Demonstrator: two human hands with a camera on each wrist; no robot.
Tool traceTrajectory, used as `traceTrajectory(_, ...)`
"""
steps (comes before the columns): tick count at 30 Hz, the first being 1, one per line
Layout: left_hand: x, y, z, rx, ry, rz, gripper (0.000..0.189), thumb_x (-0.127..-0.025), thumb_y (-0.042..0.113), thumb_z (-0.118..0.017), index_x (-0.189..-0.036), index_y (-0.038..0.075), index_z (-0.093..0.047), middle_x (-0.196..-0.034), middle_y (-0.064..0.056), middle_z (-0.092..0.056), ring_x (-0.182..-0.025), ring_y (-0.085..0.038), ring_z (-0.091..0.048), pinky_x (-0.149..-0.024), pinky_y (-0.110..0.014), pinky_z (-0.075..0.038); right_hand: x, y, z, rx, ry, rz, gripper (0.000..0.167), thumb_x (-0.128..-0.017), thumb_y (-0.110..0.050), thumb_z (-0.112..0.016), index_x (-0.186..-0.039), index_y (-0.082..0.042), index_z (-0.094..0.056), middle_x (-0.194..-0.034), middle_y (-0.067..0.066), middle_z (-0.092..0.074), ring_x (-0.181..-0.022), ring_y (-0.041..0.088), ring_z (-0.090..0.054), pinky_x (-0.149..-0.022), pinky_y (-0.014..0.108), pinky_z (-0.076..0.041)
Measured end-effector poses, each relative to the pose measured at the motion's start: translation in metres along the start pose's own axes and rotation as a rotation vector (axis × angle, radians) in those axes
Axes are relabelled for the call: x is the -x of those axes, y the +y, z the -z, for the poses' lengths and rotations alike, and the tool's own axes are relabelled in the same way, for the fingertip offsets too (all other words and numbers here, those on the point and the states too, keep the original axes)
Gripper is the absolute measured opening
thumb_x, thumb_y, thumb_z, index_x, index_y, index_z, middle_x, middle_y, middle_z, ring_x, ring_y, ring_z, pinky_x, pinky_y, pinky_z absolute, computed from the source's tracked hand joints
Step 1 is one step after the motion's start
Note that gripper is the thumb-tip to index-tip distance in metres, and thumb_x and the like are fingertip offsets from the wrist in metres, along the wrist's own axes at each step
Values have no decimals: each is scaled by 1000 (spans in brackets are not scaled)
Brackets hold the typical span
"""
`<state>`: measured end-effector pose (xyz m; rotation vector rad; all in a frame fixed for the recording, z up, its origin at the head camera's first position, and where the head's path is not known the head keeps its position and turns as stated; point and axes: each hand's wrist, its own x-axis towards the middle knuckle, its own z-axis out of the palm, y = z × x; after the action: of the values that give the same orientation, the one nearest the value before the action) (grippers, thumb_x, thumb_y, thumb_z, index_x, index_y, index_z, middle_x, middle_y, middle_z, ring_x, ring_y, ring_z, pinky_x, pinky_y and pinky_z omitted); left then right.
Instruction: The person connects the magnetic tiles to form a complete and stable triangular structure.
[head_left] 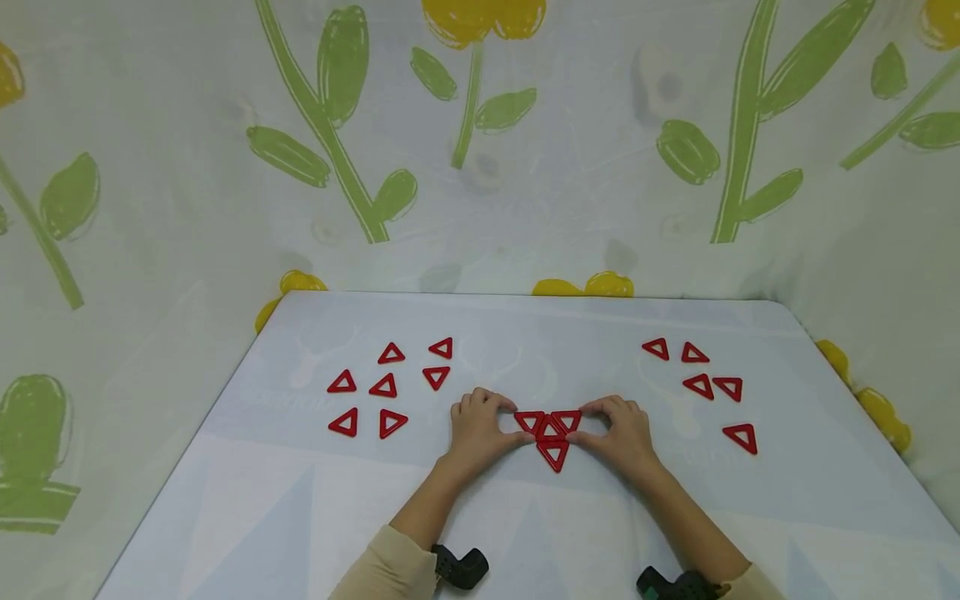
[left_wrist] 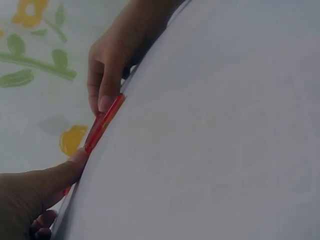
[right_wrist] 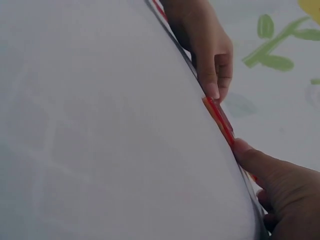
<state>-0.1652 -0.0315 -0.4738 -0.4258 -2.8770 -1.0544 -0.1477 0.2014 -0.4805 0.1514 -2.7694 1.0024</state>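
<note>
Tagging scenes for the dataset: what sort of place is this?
Likely an indoor tabletop recording setup, though the wider room is hidden: a plant-print backdrop backs and flanks a pale table, with red triangles laid out and black wrist devices showing.

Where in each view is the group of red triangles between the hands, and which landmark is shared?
Head: the triangle group lies below and slightly right of centre.
Left wrist: left of centre, seen edge-on.
Right wrist: right of centre, seen edge-on.
Shared landmark: the right hand.
</note>
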Motion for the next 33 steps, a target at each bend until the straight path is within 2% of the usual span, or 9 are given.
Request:
traceTrajectory(7,-1,2,-4,-20,9,46,44,-69,46,-80,-100,17,-66,-101,-2,-50,-100,-19,-43,-84,-42,-30,0,-5,-1,-39,-10,-76,47,-68,-23,-84,-107,-5,-65,-106,11,-65,-99,25,-50,-82,44,-37)
traceTrajectory(12,-2,0,-6,19,19,40,42,-68,45,-81,-98,19,-67,-100,0,-52,-99,-19,-45,-84,-42,-29,2,-6,-1,-127,10,-65,41,-72,-21,-82,-107,-8,-65,-97,5,-68,-91,19,-52,-79,35,-42)
traceTrajectory(15,-3,-2,-5,52,17,22,35,-70,41,-80,-95,20,-68,-97,2,-55,-98,-18,-47,-85,-43,-28,3,-4,-2,-225,29,-30,34,-76,-16,-80,-106,-10,-66,-91,1,-68,-84,14,-56,-76,25,-48)
traceTrajectory(18,-3,-2,-3,88,15,-14,28,-73,37,-79,-92,20,-70,-95,3,-58,-97,-17,-50,-89,-45,-27,4,-4,-2,-299,34,-23,30,-79,-15,-77,-106,-9,-67,-89,1,-69,-82,11,-60,-75,16,-48)
traceTrajectory(22,-3,-2,-2,135,8,-69,20,-77,32,-76,-90,18,-73,-92,4,-59,-93,-16,-53,-92,-48,-26,5,-6,-2,-323,20,-119,28,-83,-21,-73,-108,-10,-69,-90,3,-71,-87,13,-63,-76,11,-46)
traceTrajectory(25,-2,-2,-2,147,2,-91,18,-80,31,-74,-92,17,-73,-91,5,-59,-92,-14,-54,-92,-48,-26,5,-8,-2,-307,-7,-197,29,-85,-25,-71,-109,-9,-70,-97,6,-71,-92,18,-64,-76,11,-46)
traceTrajectory(27,-2,-1,-2,152,4,-105,19,-82,31,-72,-93,16,-73,-92,4,-59,-92,-14,-54,-91,-47,-27,5,-8,-1,-302,-31,-220,28,-86,-26,-70,-109,-9,-71,-101,6,-70,-95,20,-62,-76,13,-47)
traceTrajectory(33,-2,-2,-3,159,5,-131,19,-83,30,-71,-96,16,-73,-92,4,-60,-93,-15,-55,-91,-45,-28,4,-9,-3,-281,-63,-177,25,-81,-26,-75,-101,-12,-74,-96,4,-64,-89,19,-53,-68,20,-49)
